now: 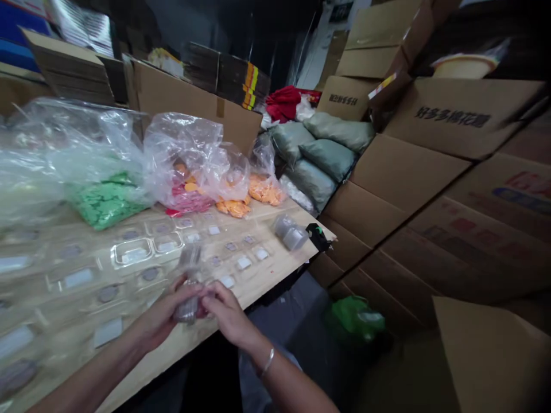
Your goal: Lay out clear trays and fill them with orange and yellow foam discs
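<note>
While both my hands meet at the table (275, 274) edge, left hand (161, 318) & right hand (228, 314) are closed round a small clear plastic case (188, 308), held just above the board, w/ more clear trays (131, 252) spread beyond.

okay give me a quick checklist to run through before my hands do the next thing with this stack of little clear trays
1. Both hands on the stack: ok. The left hand and right hand both hold the stack of clear trays from either side.
2. Stack upright: cannot tell, it is blurred.
3. Stack over the table: ok, it sits above the near edge.
4. Trays laid out on the table: ok, many clear trays lie open in rows.
5. Bags of coloured pieces within view: ok, the green bag and orange bag sit at the back.
6. Black tool at the table corner: not ok, it is right at the edge.
</note>
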Action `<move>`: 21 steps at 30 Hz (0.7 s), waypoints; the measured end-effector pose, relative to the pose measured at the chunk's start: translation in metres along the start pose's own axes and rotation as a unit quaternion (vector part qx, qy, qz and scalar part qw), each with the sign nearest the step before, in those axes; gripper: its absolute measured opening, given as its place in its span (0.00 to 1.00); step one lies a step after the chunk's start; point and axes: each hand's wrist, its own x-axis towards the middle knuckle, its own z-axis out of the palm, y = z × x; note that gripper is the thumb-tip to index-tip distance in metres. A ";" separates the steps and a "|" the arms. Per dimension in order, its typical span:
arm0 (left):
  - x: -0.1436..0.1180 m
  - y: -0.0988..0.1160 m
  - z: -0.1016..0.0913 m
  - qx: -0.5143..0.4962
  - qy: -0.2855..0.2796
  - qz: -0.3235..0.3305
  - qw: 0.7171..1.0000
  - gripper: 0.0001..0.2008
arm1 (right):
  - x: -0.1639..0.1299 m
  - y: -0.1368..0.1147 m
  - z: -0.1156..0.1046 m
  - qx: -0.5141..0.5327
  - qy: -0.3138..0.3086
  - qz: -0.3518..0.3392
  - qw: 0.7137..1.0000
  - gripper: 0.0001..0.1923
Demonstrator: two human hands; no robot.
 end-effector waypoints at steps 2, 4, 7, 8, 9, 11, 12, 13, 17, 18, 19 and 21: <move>0.002 -0.007 0.009 -0.020 -0.027 -0.025 0.999 0.22 | -0.011 0.002 -0.019 0.026 0.034 0.013 0.999 0.17; 0.003 -0.014 0.011 -0.034 -0.018 -0.052 0.998 0.19 | -0.018 0.005 -0.041 0.021 0.058 0.010 0.998 0.16; 0.003 -0.020 0.008 -0.024 0.015 -0.058 0.998 0.21 | -0.021 0.008 -0.092 -0.114 0.131 -0.042 0.984 0.13; 0.003 -0.020 0.008 -0.012 0.011 -0.049 0.999 0.23 | -0.020 0.008 -0.113 -0.194 0.168 -0.061 0.965 0.12; 0.004 -0.020 0.009 0.007 -0.002 -0.036 0.999 0.25 | -0.017 0.008 -0.136 -0.282 0.206 -0.071 0.934 0.11; 0.008 -0.017 0.015 0.065 -0.035 -0.006 0.997 0.30 | -0.008 0.007 -0.182 -0.463 0.252 -0.044 0.849 0.11; 0.011 -0.015 0.020 0.101 -0.045 0.008 0.994 0.32 | -0.003 0.007 -0.203 -0.541 0.253 -0.010 0.802 0.11; 0.015 -0.013 0.026 0.137 -0.047 0.016 0.989 0.33 | 0.004 0.007 -0.221 -0.602 0.243 0.025 0.760 0.11; 0.029 -0.015 0.040 0.223 -0.025 0.006 0.974 0.38 | 0.033 0.010 -0.259 -0.685 0.179 0.079 0.702 0.10; 0.031 -0.019 0.039 0.232 -0.020 -0.001 0.973 0.40 | 0.040 0.011 -0.260 -0.686 0.172 0.076 0.703 0.10; 0.032 -0.022 0.038 0.240 -0.017 -0.006 0.971 0.42 | 0.046 0.012 -0.259 -0.689 0.165 0.069 0.703 0.10; 0.033 -0.030 0.032 0.260 -0.015 -0.013 0.966 0.45 | 0.060 0.015 -0.250 -0.690 0.149 0.026 0.708 0.16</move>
